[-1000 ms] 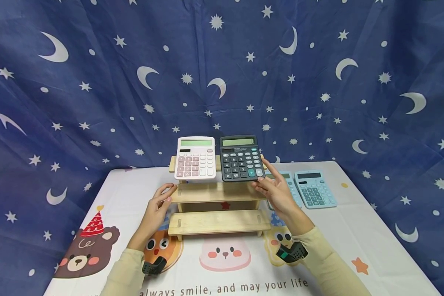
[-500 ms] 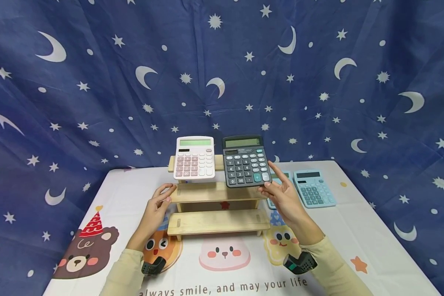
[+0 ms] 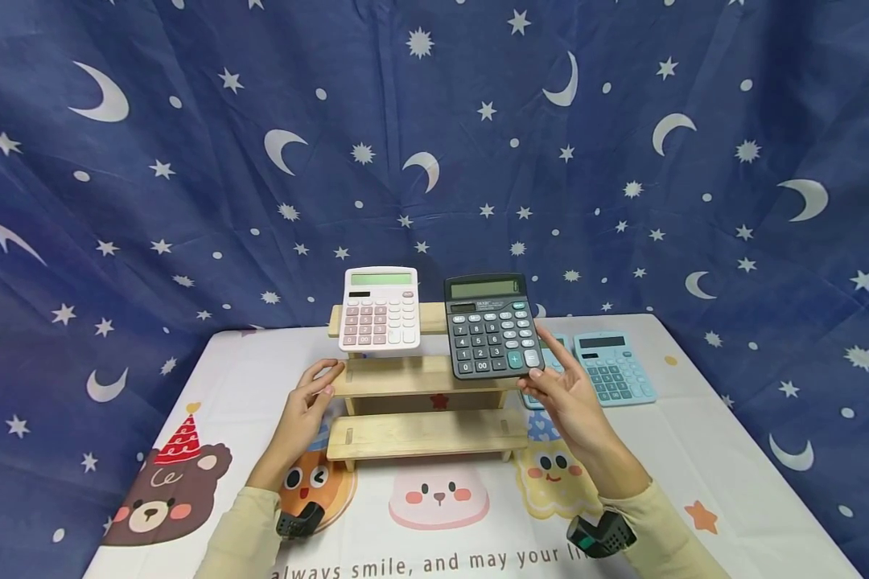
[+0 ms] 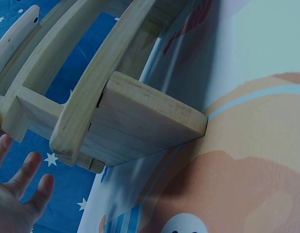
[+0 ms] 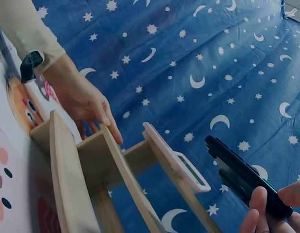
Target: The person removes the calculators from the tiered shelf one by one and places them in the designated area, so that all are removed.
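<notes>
My right hand [image 3: 568, 402] pinches a black calculator [image 3: 488, 330] by its lower right corner, thumb on the front face. In the right wrist view the black calculator [image 5: 246, 174] is seen edge-on, apart from the wooden rack. My left hand [image 3: 307, 406] touches the left end of the rack's middle tier [image 3: 398, 375]; in the left wrist view several of its fingers [image 4: 28, 170] are spread, clear of the wood. A white calculator with pink keys [image 3: 380, 310] leans on the top tier [image 3: 432, 318], at its left.
Two light blue calculators lie on the table at the right: one [image 3: 614, 368] in plain view, the other [image 3: 558, 346] partly behind my right hand. The bottom tier [image 3: 427, 433] stands in front. A starry blue curtain [image 3: 434, 145] hangs behind the white printed tablecloth [image 3: 217, 370].
My right hand has drawn the black calculator right, down and toward me, away from the top tier beside the white calculator. The left hand stays at the rack.
</notes>
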`<state>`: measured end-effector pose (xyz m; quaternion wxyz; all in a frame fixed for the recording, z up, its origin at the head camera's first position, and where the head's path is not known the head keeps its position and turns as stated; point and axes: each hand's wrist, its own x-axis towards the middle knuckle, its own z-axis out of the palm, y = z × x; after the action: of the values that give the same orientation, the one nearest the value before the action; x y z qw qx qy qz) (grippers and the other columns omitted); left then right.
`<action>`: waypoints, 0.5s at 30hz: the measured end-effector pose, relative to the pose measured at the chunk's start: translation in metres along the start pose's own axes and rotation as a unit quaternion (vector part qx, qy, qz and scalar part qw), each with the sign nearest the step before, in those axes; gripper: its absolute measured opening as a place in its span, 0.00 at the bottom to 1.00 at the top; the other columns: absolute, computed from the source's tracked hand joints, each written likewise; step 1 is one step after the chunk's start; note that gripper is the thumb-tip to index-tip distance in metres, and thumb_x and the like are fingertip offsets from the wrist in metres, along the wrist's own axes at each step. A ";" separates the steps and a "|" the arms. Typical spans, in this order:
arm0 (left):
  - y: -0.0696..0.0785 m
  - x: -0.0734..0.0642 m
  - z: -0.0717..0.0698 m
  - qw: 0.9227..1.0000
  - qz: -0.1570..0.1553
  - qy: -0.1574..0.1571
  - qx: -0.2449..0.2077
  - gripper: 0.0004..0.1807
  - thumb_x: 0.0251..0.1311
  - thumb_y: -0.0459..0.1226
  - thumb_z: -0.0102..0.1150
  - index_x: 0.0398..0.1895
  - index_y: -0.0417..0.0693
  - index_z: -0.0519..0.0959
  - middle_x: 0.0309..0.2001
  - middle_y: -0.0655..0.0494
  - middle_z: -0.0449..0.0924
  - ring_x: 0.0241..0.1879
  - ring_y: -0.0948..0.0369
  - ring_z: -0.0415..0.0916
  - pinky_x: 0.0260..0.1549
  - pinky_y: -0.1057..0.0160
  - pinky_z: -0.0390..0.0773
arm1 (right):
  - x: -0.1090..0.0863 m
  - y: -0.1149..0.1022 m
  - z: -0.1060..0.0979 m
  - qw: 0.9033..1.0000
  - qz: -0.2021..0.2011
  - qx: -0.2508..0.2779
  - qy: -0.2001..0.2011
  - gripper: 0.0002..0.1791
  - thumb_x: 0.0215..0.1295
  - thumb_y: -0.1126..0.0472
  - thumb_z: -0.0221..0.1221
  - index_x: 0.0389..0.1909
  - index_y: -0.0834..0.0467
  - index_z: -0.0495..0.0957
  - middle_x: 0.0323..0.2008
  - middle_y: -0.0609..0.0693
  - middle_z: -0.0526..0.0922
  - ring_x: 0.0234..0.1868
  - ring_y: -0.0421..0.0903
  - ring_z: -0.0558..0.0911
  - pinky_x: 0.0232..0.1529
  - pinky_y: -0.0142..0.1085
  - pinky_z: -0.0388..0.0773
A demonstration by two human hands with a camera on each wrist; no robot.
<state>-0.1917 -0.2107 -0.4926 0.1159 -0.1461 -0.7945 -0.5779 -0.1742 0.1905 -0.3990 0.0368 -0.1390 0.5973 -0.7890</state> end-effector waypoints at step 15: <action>0.001 0.000 0.000 1.000 0.007 0.001 -0.002 0.22 0.79 0.33 0.42 0.71 0.33 0.68 0.74 0.36 0.59 0.75 0.40 0.54 0.58 0.85 0.60 | -0.022 -0.003 -0.017 1.000 -0.004 -0.010 -0.001 0.40 0.76 0.70 0.50 0.82 0.58 0.42 0.42 0.43 0.88 0.38 0.35 0.86 0.47 0.26 0.81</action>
<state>-0.1911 -0.2102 -0.4921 0.1207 -0.1514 -0.7924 -0.5785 -0.1577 0.2120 -0.4039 0.0328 -0.1426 0.6048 -0.7828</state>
